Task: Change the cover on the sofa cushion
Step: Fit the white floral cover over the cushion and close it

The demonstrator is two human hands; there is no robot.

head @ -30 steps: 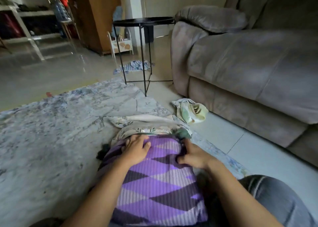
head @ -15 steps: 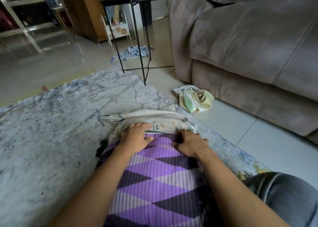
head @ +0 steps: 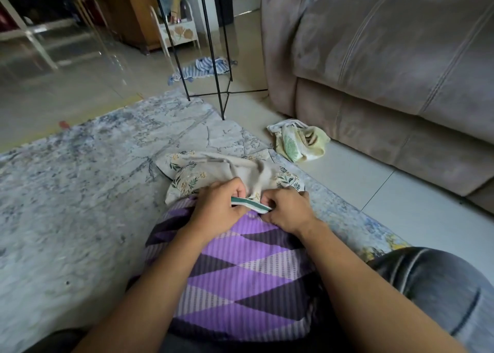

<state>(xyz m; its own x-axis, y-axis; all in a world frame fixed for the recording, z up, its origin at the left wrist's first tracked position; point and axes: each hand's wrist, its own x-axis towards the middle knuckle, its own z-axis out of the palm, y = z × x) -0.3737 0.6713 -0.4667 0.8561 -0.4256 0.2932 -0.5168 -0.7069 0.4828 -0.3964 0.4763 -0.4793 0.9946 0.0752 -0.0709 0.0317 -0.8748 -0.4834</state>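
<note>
The soft purple cushion [head: 240, 280], in ribbed fabric with dark and pale triangles, is lying lengthwise in front of the person. Its near end is resting against the lap and its far end on the rug. Over that far end the beige floral fabric cover [head: 227, 172] is sitting loosely bunched, and part of its plain inner side is showing. Whether it is going on or coming off, I cannot tell.

Both hands are working at the mouth of the cover, on the green and white striped edge band [head: 252, 205]. The left hand [head: 217, 213] is pinching one end of the band between thumb and curled fingers. The right hand [head: 287, 212] is clamping its curled fingers on the other end. The band is running almost straight between them.

I judge that the cushion is light and squashy, so it will give way rather than resist a pull. The cover seems thin and limp, and it will bunch easily. The firmer band is probably the best place to hold, with the hands spread toward the corners to open the mouth.

Under everything the grey mottled rug [head: 80, 170] is lying. A knee in grey jeans [head: 438, 293] is showing at the right. A crumpled pale yellow and green cloth [head: 299, 144] is lying on the tiles, just beside the grey-brown upholstered sofa [head: 387, 71]. Farther away, the black metal side table [head: 219, 95] is standing, with a blue striped cloth [head: 200, 67] on the floor behind its legs.
</note>
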